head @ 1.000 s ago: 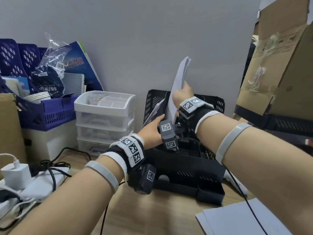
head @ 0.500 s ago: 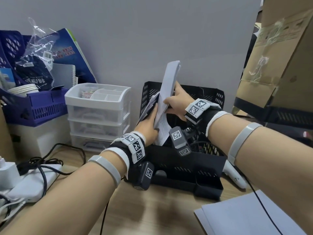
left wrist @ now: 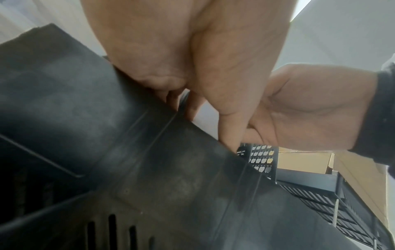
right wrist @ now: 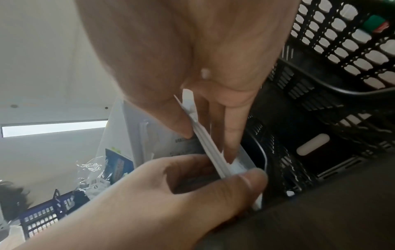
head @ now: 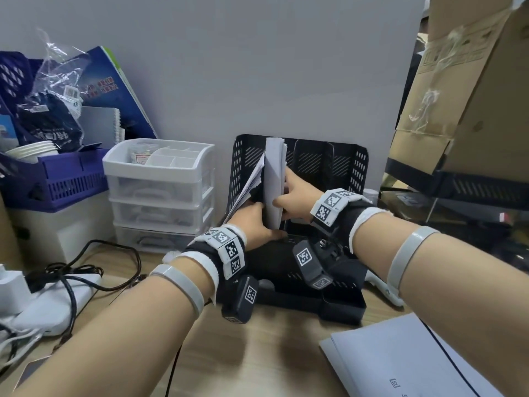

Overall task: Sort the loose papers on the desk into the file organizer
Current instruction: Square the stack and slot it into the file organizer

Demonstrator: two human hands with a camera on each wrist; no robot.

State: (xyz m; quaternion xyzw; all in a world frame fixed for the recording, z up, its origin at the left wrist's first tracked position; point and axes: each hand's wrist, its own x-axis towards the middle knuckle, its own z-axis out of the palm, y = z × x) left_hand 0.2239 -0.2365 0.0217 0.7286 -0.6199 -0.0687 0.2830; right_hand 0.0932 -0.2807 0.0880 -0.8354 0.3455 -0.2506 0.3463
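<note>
black perforated plastic file organizer (head: 329, 164): right slots open from above; white plastic drawer unit (head: 160, 190) crowds its left, brown cardboard box (head: 472, 96) overhangs right; bare wooden desk (head: 257, 353) in front.

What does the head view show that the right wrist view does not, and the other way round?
Only the head view shows the flat papers waiting on the desk, the white drawer unit and the top of the paper stack standing in the black file organizer.

Only the right wrist view shows the grip up close: the right hand's thumb and fingers pinch the stack's edge, and the left hand holds it lower.

Both show both hands, the stack and the organizer.
</note>
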